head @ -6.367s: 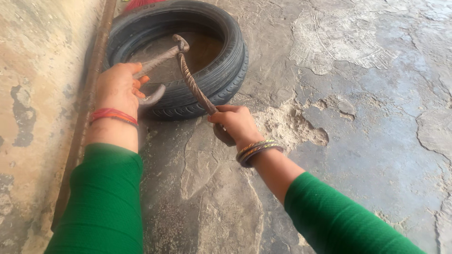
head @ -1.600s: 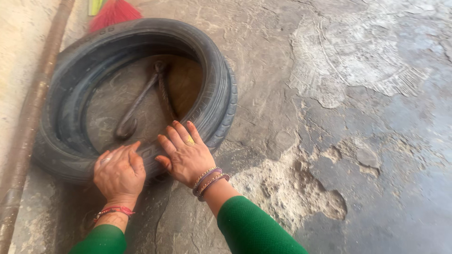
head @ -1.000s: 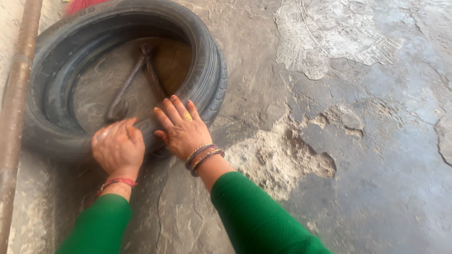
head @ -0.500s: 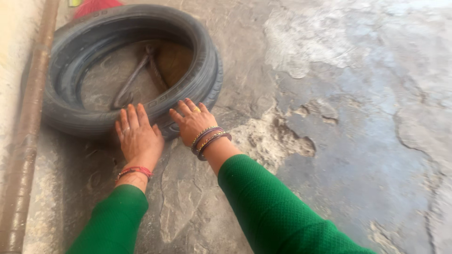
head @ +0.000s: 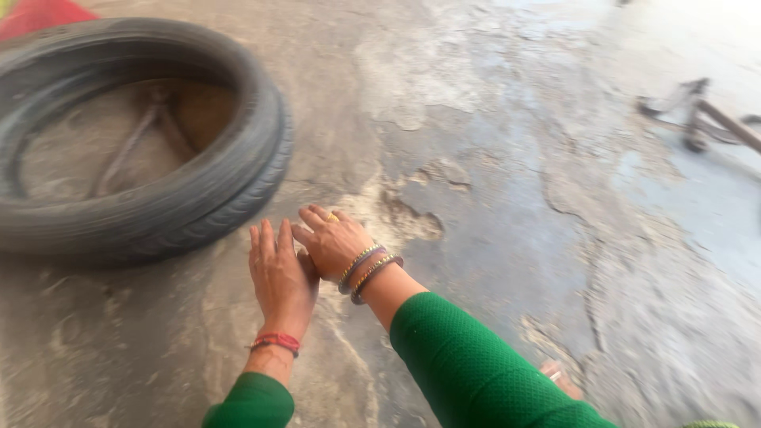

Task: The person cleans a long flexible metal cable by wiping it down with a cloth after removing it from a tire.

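Near the camera, the left hand (head: 281, 277) and the right hand (head: 333, 242) lie side by side above the cracked floor (head: 491, 238), each grip released and empty. Just beyond them to the left, the black tyre (head: 158, 206) lies flat, a blurred metal tool (head: 131, 147) inside its ring. Far right stands a metal frame (head: 697, 119).

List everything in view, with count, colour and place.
tyre: one, black, lying flat on the ground at upper left.
metal tool: one, dark, two joined bars lying inside the tyre's ring; blurred.
red object: one, at the top left corner behind the tyre; too blurred to tell its kind.
metal frame: one, dark, at the far right edge; blurred.
ground: grey, cracked stone with a pale broken patch near the middle.
foot: toes with a ring, bottom right of centre.
left hand: open, flat, apart from the tyre, red thread at the wrist.
right hand: open, beside the left, bangles on the wrist, green sleeve.
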